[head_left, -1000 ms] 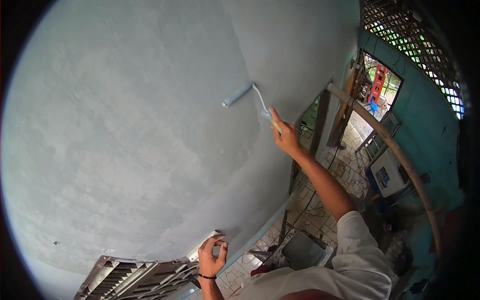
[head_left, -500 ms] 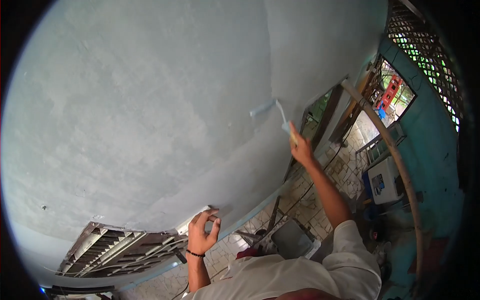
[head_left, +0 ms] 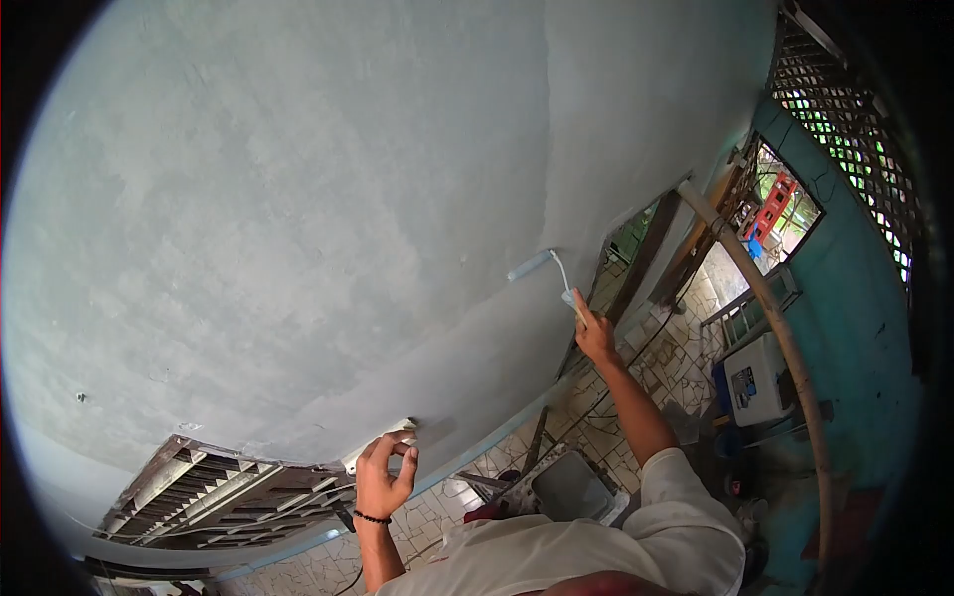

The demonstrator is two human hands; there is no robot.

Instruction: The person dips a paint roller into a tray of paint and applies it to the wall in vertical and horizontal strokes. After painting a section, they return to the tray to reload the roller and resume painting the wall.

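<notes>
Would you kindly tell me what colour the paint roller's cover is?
The roller cover is pale greyish blue; it shows best in the head view.

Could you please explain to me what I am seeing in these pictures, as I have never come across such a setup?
There is no machine here; a person works bare-handed. One head-worn camera took every picture, looking forward and down. The right hand holds a paint roller by its handle, at the patchy grey wall. The left hand, wearing a dark bracelet, is beside a white strip; whether it grips that is unclear. Further down lies a tiled floor.
</notes>
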